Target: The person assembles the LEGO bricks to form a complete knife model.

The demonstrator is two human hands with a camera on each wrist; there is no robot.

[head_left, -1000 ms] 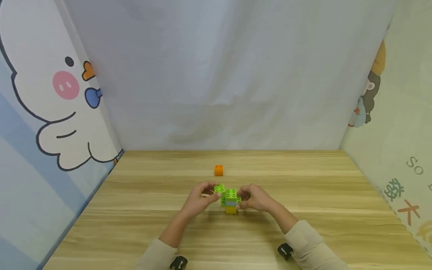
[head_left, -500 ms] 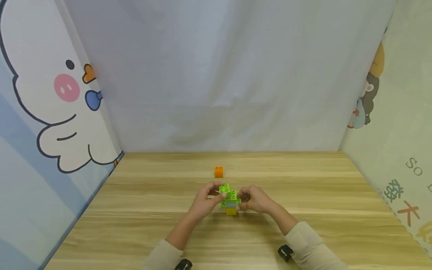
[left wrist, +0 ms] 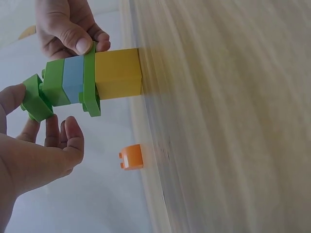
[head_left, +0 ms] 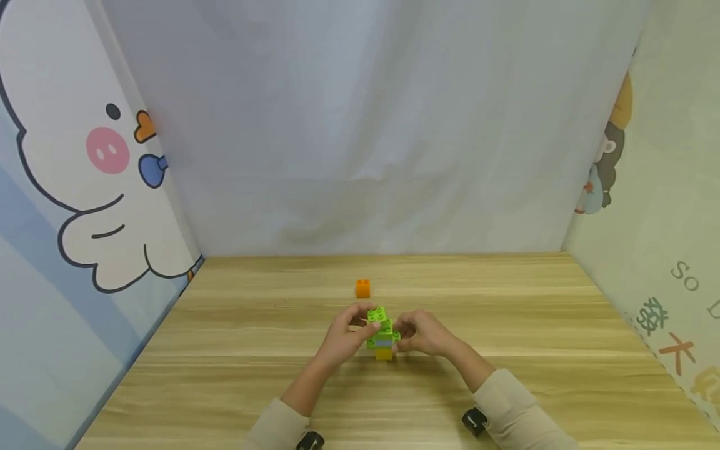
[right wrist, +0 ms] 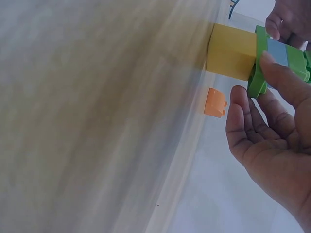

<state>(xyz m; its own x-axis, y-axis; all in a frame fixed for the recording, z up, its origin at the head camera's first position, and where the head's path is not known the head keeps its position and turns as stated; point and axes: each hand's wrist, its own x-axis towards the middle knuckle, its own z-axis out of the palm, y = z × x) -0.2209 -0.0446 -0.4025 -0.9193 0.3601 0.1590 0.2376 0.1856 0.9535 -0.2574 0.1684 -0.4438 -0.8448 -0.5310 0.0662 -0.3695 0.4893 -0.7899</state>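
Near the middle of the wood-grained desk [head_left: 225, 381], we see a small tower [head_left: 384, 343] of toy building bricks between two bare hands. The left hand [head_left: 344, 336] pinches the top green brick [left wrist: 36, 98] between thumb and fingers, and this brick tilts against the column below. On the right, the right hand [head_left: 424, 334] grips the projecting end of the green plate [left wrist: 90, 73] in the tower, thumb laid along it.

We judge the step in hand to be seating that top piece while the other hand steadies the tower. The next move, as we read it, calls for levelling the brick, matching it to the studs beneath and pressing straight down; a skewed push could tip the narrow column.

The pieces look like smooth, faintly glossy hard plastic. A boxy yellow brick [left wrist: 118, 74] stands on the desk as the base; above it come the thin plate, a light blue layer [left wrist: 73, 80] and a green brick with tapering sides [left wrist: 56, 82]. Farther back, apart from the tower, sits an orange brick [head_left: 363, 289] with a rounded face and studs on top. Behind hangs a softly creased, pale cloth [head_left: 365, 137].
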